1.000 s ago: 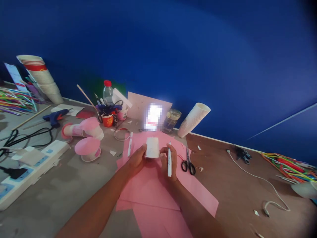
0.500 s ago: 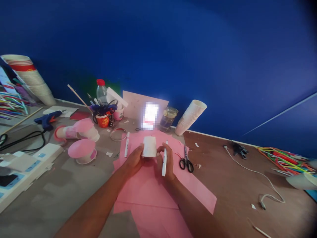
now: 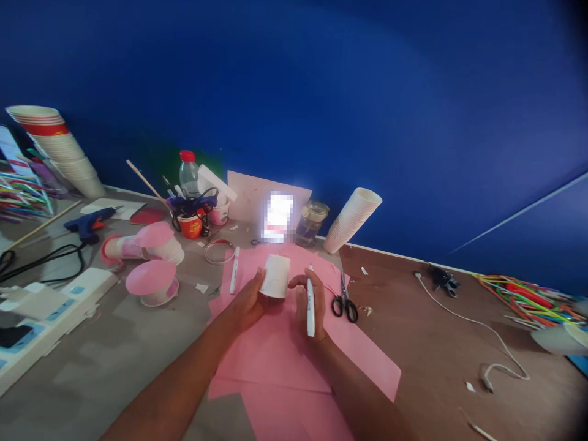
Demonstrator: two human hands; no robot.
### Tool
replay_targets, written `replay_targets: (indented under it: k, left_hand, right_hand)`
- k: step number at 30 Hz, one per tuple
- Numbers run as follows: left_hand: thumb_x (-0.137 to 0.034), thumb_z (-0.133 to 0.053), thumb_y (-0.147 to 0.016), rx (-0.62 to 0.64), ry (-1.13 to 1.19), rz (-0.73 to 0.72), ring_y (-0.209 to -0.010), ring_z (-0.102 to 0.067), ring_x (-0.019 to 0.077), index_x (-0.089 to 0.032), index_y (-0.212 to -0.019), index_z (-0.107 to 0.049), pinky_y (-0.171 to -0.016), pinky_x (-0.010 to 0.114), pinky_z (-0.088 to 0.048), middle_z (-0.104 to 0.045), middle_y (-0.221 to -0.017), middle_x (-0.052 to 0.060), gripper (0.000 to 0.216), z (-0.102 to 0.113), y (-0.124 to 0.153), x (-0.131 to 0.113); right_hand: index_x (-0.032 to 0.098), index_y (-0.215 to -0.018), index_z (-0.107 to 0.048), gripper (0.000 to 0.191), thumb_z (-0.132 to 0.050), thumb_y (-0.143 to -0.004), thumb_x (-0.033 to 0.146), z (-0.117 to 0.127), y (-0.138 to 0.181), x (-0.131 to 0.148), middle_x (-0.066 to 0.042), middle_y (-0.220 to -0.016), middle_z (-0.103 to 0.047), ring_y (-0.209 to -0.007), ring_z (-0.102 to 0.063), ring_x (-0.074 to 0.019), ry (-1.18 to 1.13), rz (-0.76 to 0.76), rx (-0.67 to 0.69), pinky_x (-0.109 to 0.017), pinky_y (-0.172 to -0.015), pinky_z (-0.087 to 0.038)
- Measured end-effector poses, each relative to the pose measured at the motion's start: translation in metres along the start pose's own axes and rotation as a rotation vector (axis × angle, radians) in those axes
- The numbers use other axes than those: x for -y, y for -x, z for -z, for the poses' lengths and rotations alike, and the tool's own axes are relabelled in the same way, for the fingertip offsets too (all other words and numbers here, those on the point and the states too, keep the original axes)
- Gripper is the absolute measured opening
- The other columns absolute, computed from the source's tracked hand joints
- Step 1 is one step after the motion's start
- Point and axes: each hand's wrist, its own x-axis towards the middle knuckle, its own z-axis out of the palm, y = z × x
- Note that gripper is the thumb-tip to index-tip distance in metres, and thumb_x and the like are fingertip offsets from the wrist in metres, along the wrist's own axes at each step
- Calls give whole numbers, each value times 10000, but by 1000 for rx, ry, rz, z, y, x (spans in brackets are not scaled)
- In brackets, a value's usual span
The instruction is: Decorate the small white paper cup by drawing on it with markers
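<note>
A white paper cup (image 3: 275, 277), turned bottom up and tilted a little, is gripped by my left hand (image 3: 249, 300) at its left side. My right hand (image 3: 310, 306) is closed around a white marker pen (image 3: 311, 306), with the pen's tip pointing away from me. The right index finger reaches close to the cup's right side; I cannot tell whether it touches. Both hands are above pink paper sheets (image 3: 275, 361). A second white marker (image 3: 234, 271) lies on the paper's left edge. Black-handled scissors (image 3: 344, 300) rest just right of my right hand.
Behind the cup stand a bright phone screen (image 3: 278, 215), a lidded jar (image 3: 311, 223) and a leaning stack of paper cups (image 3: 353, 220). At left are pink-topped cup pieces (image 3: 151, 278), a glue gun (image 3: 89, 225) and a power strip (image 3: 55, 318). A white cable (image 3: 473, 318) lies at right.
The cup has tilted slightly in my left hand. My right hand, with the marker, has moved a little to the right, away from the cup, and the marker stands straighter.
</note>
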Motion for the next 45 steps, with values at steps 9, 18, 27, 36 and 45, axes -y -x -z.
replay_targets:
  k: [9,18,27,36,45]
  left_hand:
    - [-532,-555,-867,-45,-7,-30,-763,-635,172,-125,-1050,-650,-671,289,-508,-690,-922,101,457,8,-4,-1]
    - [-545,-511,-888,-61,-34,33,-768,-649,189,-115,-1058,-652,-715,317,-512,-711,-943,133,483,6,-6,-2]
    - [-540,-515,-891,-60,-48,12,-785,-652,180,-114,-1041,-664,-707,300,-523,-712,-924,113,475,7,-8,-1]
    - [-536,-543,-877,-47,-80,-7,-817,-666,205,-103,-1008,-661,-753,321,-521,-716,-932,133,468,5,-5,-1]
    - [-501,-545,-888,-81,-76,4,-781,-657,194,-109,-996,-665,-705,309,-521,-717,-937,129,423,0,-4,-2]
  right_hand:
    - [222,-969,-667,256,-435,-959,331,6,-7,20,-37,-783,-591,-765,-596,-196,-237,-69,26,-476,-795,-531]
    - [222,-872,-632,163,-490,-936,266,5,-3,16,4,-706,-571,-708,-605,-163,-270,-180,45,-471,-839,-555]
    - [218,-825,-622,177,-479,-929,233,4,-6,21,8,-688,-578,-675,-569,-147,-208,-156,96,-440,-846,-548]
    - [217,-833,-621,163,-483,-921,225,5,-7,22,5,-684,-589,-670,-577,-151,-152,-143,119,-425,-826,-547]
    - [219,-844,-623,154,-489,-919,219,6,-8,19,1,-716,-603,-739,-624,-166,-124,-169,83,-365,-770,-544]
